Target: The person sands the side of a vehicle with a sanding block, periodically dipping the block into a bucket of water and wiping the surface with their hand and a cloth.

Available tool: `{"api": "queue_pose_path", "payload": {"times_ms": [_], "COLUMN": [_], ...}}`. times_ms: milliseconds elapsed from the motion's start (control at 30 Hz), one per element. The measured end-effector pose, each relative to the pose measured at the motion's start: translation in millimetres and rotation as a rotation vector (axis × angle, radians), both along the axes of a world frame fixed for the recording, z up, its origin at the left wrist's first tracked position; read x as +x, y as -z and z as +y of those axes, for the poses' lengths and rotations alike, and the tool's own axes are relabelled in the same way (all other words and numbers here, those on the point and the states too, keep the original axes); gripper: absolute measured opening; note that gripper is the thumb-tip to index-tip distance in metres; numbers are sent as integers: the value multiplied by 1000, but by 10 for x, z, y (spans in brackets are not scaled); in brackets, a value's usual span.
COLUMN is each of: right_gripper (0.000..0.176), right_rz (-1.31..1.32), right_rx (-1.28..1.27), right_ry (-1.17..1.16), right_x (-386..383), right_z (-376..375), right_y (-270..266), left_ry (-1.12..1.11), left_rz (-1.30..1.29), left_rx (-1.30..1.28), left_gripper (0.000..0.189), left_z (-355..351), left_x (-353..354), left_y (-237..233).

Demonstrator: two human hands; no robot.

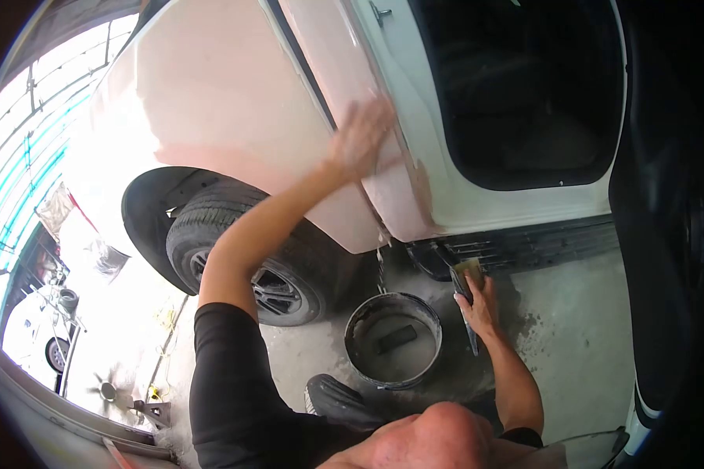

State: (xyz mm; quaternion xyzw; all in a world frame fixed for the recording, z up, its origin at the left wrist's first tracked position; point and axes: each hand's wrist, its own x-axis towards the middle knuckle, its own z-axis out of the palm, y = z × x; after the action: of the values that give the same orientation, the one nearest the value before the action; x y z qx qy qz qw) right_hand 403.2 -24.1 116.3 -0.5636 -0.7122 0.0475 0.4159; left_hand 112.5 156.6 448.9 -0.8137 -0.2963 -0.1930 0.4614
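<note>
My left hand (361, 141) is at the pinkish-white vehicle panel (330, 47), close to the door edge, its fingers stretched out and blurred by motion. Nothing shows in it. Low down on the right, my right hand (481, 305) grips a yellowish sponge (468, 271) along with a dark, thin sheet (461, 283) whose kind I cannot make out. A round black bucket (353, 367) stands on the floor between my arms. It holds cloudy grey water, and a dark rectangular block (396, 339) lies inside.
To the left of the bucket is the vehicle's wheel (281, 293) under a pink-patched fender (203, 86). A white door (446, 207) with dark glass is on the right, above a black side step (540, 254). My shoe (338, 399) is beside the bucket. A stand (152, 412) is at lower left.
</note>
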Motion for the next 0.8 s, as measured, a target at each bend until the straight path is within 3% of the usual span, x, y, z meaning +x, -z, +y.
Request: {"api": "queue_pose_path", "payload": {"times_ms": [67, 133, 200, 300, 433, 800], "right_gripper": [69, 69, 69, 69, 68, 67], "right_rz": [15, 15, 0, -8, 21, -1], "right_rx": [-27, -47, -48, -74, -78, -29], "right_ry": [-7, 3, 26, 35, 19, -50], "right_x": [41, 79, 95, 96, 89, -37], "right_z": [4, 15, 29, 34, 48, 128], "right_y": [4, -2, -6, -23, -19, 73], "left_ry": [9, 105, -207, -217, -187, -37], "left_rz": [-290, -394, -540, -662, -621, -527], "left_rx": [141, 294, 222, 199, 278, 180], "left_gripper": [101, 102, 92, 94, 94, 99], "left_z": [-101, 30, -156, -111, -132, -160], "left_x": [131, 152, 365, 523, 577, 565], "left_y": [-745, -1373, -2167, -2571, -2290, -677]}}
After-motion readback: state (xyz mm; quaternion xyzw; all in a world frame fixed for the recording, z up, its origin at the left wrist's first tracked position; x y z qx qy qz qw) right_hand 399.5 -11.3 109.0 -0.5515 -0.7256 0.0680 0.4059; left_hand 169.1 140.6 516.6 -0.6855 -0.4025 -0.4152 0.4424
